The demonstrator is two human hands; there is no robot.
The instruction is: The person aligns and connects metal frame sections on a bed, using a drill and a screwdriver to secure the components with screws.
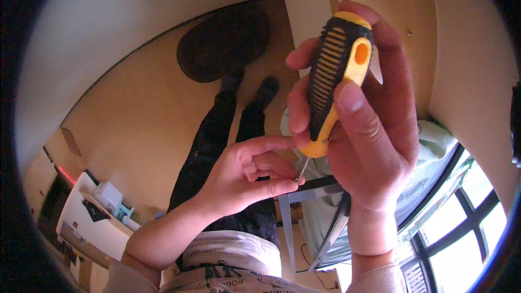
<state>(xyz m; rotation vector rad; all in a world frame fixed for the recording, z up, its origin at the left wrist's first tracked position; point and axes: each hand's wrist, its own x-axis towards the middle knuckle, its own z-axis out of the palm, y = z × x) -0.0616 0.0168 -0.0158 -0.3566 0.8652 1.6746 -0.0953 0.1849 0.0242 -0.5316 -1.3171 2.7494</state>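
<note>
In my right hand is a yellow-and-black screwdriver, its ribbed handle raised and its thin metal shaft slanting down to the left. My right fingers wrap around the handle from behind, and the thumb presses on its near side. My left hand is just below the handle, thumb and fingertips pinched together at the tip of the shaft. A tiny dark bit shows between those fingertips; whether it is the tip itself or a small separate part, I cannot tell.
A grey metal frame stands below my right hand, beside pale green cloth and a window. A light wooden panel rises at the upper right. A dark oval object is on the floor; a white table stands lower left.
</note>
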